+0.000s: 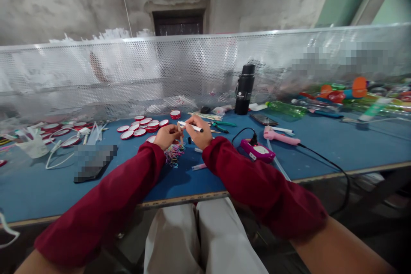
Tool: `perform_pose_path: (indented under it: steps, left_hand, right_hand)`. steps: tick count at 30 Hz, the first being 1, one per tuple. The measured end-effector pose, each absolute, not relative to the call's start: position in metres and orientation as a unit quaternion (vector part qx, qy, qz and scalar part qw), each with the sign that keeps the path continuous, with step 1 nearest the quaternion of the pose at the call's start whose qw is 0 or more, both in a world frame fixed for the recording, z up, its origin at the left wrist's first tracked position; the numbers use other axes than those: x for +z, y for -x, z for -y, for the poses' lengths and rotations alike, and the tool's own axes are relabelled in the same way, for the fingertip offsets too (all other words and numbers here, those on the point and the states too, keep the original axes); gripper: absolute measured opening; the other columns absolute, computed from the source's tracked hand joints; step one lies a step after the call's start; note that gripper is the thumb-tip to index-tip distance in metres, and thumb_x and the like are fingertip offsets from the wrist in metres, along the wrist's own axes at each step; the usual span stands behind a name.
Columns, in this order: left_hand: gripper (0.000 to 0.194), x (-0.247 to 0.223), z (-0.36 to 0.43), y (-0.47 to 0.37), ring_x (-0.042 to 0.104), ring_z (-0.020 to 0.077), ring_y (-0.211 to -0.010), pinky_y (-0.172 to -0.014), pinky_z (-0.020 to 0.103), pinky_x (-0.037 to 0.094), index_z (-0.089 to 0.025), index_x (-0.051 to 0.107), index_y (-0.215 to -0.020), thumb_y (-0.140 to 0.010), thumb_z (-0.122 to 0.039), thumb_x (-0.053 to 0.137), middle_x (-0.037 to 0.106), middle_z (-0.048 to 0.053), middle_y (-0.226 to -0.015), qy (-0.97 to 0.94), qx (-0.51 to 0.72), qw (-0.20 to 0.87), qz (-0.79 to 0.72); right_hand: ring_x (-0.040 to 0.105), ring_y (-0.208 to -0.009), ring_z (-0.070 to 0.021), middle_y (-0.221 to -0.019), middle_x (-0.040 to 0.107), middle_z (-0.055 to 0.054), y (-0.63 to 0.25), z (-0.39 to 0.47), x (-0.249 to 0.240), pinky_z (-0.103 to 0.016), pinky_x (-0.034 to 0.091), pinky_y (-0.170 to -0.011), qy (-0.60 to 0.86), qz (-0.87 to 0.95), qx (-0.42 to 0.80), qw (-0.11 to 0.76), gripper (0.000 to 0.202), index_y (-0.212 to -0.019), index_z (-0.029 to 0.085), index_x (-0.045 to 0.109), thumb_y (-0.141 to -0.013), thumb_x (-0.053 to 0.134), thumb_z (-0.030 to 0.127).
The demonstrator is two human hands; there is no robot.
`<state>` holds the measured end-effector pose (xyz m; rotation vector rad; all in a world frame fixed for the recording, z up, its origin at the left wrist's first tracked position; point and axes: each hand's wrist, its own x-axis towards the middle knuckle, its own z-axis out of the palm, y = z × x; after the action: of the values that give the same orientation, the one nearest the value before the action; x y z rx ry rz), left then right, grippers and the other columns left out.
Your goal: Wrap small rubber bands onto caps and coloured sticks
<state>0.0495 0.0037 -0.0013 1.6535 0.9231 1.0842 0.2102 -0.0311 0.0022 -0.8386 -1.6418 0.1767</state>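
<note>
My right hand (199,131) is closed round a white marker (192,126) with a dark end, its other end pointing left toward my left hand. Pinched in my left hand (167,136) is a small wooden stick (180,132), upright, close to the marker's left end. A tangle of coloured strings (174,154) lies on the blue table just below my left hand. Between the hands, a small black cap (189,140) rests on the table. Several round red-rimmed discs (139,132) lie behind and left of my left hand.
A blue table (189,184) stretches across, with a perforated metal screen (128,77) behind. On the left are a phone (95,163) and a plastic cup (34,147). Toward the right stand or lie a black bottle (245,90), a purple device (257,150), a pink glue gun (282,137) and its cable.
</note>
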Motion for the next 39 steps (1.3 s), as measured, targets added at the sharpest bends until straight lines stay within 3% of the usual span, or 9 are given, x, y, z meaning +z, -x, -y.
perform_pose_path:
  steps: [5, 26, 39]
  left_hand:
    - [0.019, -0.0019, -0.0048, -0.0495, 0.064, 0.0136, -0.062, -0.054, 0.024, 0.052, -0.014, 0.064, -0.085, -0.072, -0.025, 0.073, 0.067, 0.003, -0.074, -0.667, 0.445, 0.466, -0.373]
    - [0.032, -0.0024, -0.0057, -0.0491, 0.063, 0.0136, -0.063, -0.056, 0.026, 0.052, -0.013, 0.065, -0.085, -0.064, -0.033, 0.079, 0.066, 0.003, -0.074, -0.660, 0.454, 0.473, -0.367]
    - [0.029, -0.0041, -0.0074, -0.0485, 0.064, 0.0137, -0.064, -0.056, 0.025, 0.051, -0.014, 0.065, -0.085, -0.065, -0.031, 0.077, 0.067, 0.003, -0.075, -0.663, 0.448, 0.471, -0.371]
  right_hand:
    - [0.055, -0.063, -0.0135, -0.073, 0.063, 0.001, -0.2104, 0.0312, 0.0023, -0.027, 0.040, -0.059, 0.367, 0.708, 0.067, 0.600, 0.010, -0.080, 0.022, 0.057, -0.086, 0.051, 0.028]
    - [0.056, -0.067, -0.0142, -0.074, 0.062, 0.001, -0.2116, 0.0287, 0.0010, -0.028, 0.041, -0.064, 0.359, 0.709, 0.057, 0.605, 0.009, -0.081, 0.022, 0.057, -0.087, 0.051, 0.026]
    - [0.055, -0.063, -0.0134, -0.072, 0.061, 0.001, -0.2119, 0.0297, 0.0022, -0.027, 0.039, -0.060, 0.364, 0.706, 0.057, 0.605, 0.010, -0.079, 0.021, 0.057, -0.086, 0.051, 0.027]
